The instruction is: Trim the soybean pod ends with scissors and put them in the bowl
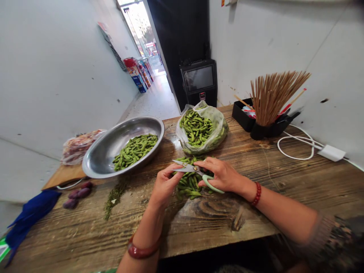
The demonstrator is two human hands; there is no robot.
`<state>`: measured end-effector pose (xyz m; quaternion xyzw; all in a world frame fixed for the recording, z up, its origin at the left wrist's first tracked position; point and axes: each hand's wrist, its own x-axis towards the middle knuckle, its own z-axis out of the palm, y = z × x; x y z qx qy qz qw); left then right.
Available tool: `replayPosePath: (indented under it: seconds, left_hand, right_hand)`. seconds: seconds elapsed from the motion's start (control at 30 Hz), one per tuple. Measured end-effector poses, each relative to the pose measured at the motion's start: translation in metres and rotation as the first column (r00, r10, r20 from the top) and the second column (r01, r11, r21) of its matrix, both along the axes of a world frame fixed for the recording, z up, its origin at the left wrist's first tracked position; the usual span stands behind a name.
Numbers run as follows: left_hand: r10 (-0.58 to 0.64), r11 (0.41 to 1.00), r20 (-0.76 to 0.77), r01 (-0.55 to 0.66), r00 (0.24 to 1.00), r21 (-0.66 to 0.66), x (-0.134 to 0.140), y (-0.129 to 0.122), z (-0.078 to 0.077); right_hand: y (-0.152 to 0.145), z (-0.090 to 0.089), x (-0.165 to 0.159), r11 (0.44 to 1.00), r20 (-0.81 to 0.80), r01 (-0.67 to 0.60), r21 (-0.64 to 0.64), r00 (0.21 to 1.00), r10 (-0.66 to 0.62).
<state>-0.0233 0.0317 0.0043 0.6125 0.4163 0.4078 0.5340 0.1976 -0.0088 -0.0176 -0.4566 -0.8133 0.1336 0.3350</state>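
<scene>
My right hand [220, 175] holds scissors [210, 184] with pale green handles, their blades parted and pointing left. My left hand [165, 184] is closed in a pinch at the blades, over a green edamame pod [185, 165] of which only a little shows between them. Beneath both hands lies a loose heap of edamame pods [189, 187] on the wooden table [210, 223]. Just beyond the heap stands a clear plastic bag [220, 131] full of pods. To the left is a wide steel basin [104, 153] with more pods in its right part.
Green trimmings [113, 199] and several purple-red tubers [78, 194] lie at the left, near a blue cloth [31, 216] and a filled plastic bag [81, 148]. At the back right, a black holder [258, 131] carries thin wooden sticks [273, 98]. A white cable and adapter [331, 152] lie beside it.
</scene>
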Motion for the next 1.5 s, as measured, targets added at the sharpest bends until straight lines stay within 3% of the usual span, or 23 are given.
replayPosePath:
  seconds: [0.37,0.7,0.97,1.2,1.3,1.4,1.5]
  left_hand:
    - [-0.043,0.997,-0.041,0.046,0.998,0.058,0.000,-0.001,0.004]
    - [-0.004,1.000,0.026,0.005,1.000,-0.021,0.000,-0.001,0.002]
    - [0.013,0.983,0.183,0.021,0.983,-0.182,-0.003,0.002,0.001]
    - [0.187,0.963,0.414,-0.082,0.891,-0.258,-0.009,0.010,0.008]
    - [0.186,0.959,0.437,-0.065,0.880,-0.278,-0.009,0.011,0.009]
    - [0.148,0.966,0.329,-0.065,0.933,-0.252,-0.007,0.012,0.004]
    - [0.139,0.990,-0.013,-0.139,0.990,-0.023,-0.001,0.015,-0.007]
  right_hand:
    - [0.000,0.002,0.000,0.999,-0.021,-0.030,-0.032,0.999,0.030]
    - [0.002,-0.001,0.002,1.000,-0.009,-0.013,-0.013,1.000,0.012]
    - [0.004,-0.005,0.003,1.000,-0.116,-0.005,-0.028,0.993,0.002]
    - [0.007,-0.008,0.006,0.997,-0.186,0.076,-0.029,0.979,-0.080]
    - [0.006,-0.009,0.005,0.998,-0.173,0.065,-0.024,0.983,-0.069]
    - [0.006,-0.008,0.004,0.997,-0.172,0.069,-0.017,0.983,-0.071]
    - [0.006,-0.009,0.003,0.998,-0.167,0.070,-0.007,0.983,-0.070]
